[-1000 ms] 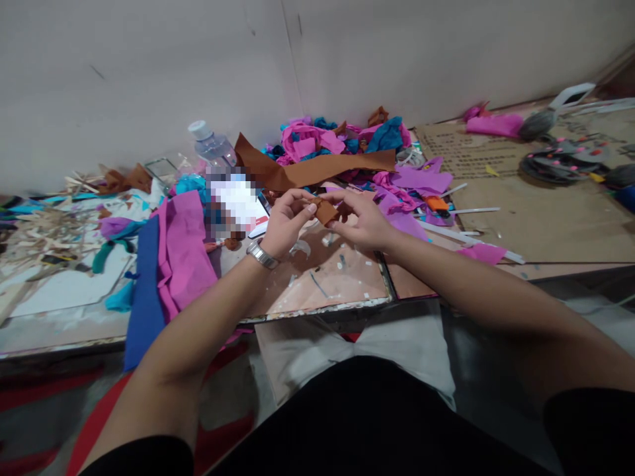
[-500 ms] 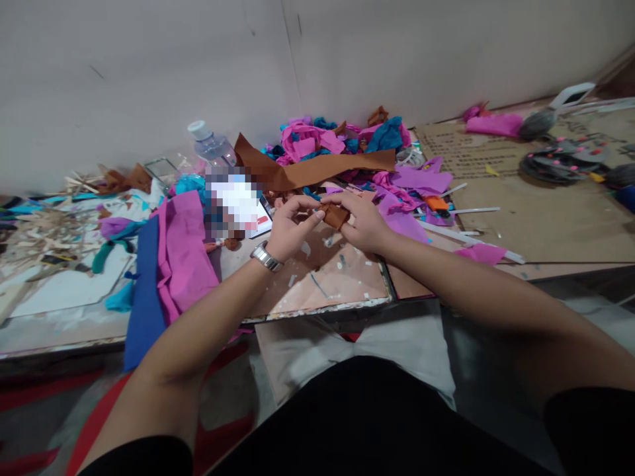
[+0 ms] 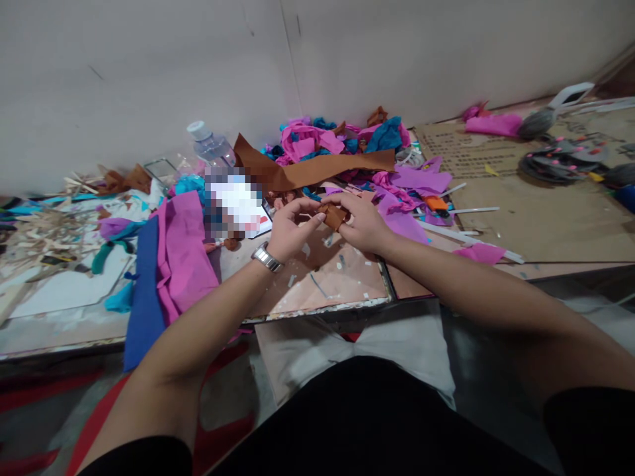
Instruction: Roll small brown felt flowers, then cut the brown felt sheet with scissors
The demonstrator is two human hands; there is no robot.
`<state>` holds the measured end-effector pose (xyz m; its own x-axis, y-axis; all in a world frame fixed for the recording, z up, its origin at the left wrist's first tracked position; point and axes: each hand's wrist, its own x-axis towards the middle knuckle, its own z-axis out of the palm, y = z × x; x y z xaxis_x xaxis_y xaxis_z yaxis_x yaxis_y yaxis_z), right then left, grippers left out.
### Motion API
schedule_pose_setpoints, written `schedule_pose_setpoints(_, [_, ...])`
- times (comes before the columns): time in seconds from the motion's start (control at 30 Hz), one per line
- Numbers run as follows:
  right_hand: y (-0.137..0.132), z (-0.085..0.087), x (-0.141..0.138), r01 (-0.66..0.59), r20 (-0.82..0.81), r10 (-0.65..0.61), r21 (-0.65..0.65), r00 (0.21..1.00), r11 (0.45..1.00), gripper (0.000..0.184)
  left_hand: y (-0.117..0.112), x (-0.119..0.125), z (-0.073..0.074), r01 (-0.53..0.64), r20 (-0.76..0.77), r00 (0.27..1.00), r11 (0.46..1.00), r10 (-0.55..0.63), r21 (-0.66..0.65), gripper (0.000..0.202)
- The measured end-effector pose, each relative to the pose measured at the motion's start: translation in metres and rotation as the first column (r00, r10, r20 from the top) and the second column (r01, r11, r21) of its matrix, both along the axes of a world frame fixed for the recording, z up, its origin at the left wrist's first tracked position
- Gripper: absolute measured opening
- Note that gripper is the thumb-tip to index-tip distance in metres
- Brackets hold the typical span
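Note:
A small piece of brown crepe paper (image 3: 334,217) is held between my two hands above the table. My left hand (image 3: 292,227), with a metal watch (image 3: 266,257) at its wrist, pinches the paper's left side between thumb and fingers. On the other side, my right hand (image 3: 364,223) has its fingers closed round the paper's right edge. Some of the fingertips are hidden behind it. Beyond the hands lies a long brown crepe paper strip (image 3: 322,171). A phone (image 3: 248,210) with a lit, blurred screen is left of my left hand.
Pink crepe paper (image 3: 186,254) and a blue strip (image 3: 145,297) hang over the table's front edge. A plastic bottle (image 3: 213,145) stands at the back. Wood sticks (image 3: 44,228) are heaped left. An orange cutter (image 3: 436,204) and white sticks lie right, near cardboard (image 3: 506,218).
Both hands keep their hold on the brown crepe paper in nearly the same place. Only a very slight shift of the fingers and paper shows.

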<state>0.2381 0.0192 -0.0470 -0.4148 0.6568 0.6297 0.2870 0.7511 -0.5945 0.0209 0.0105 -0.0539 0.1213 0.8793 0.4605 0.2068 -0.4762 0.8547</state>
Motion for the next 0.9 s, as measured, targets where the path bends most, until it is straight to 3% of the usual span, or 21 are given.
schedule_pose_setpoints(0.43, [-0.001, -0.0007, -0.0012, 0.016, 0.015, -0.016, -0.048, 1.0, 0.999, 0.042, -0.0031, 0.0008, 0.0036, -0.059, 0.0, 0.998, 0.998, 0.059, -0.034, 0.029])
schedule_pose_setpoints(0.57, [-0.0008, -0.001, -0.0016, 0.021, -0.001, -0.022, -0.063, 1.0, 0.998, 0.044, -0.0028, 0.0006, 0.0032, -0.075, -0.004, 0.997, 0.997, 0.075, 0.031, 0.026])
schedule_pose_setpoints(0.9, [-0.002, 0.0024, -0.0025, -0.017, -0.109, -0.001, -0.165, 0.994, 0.986, 0.048, -0.0027, 0.0015, 0.0029, 0.04, -0.01, 0.999, 0.997, -0.039, 0.063, 0.049])
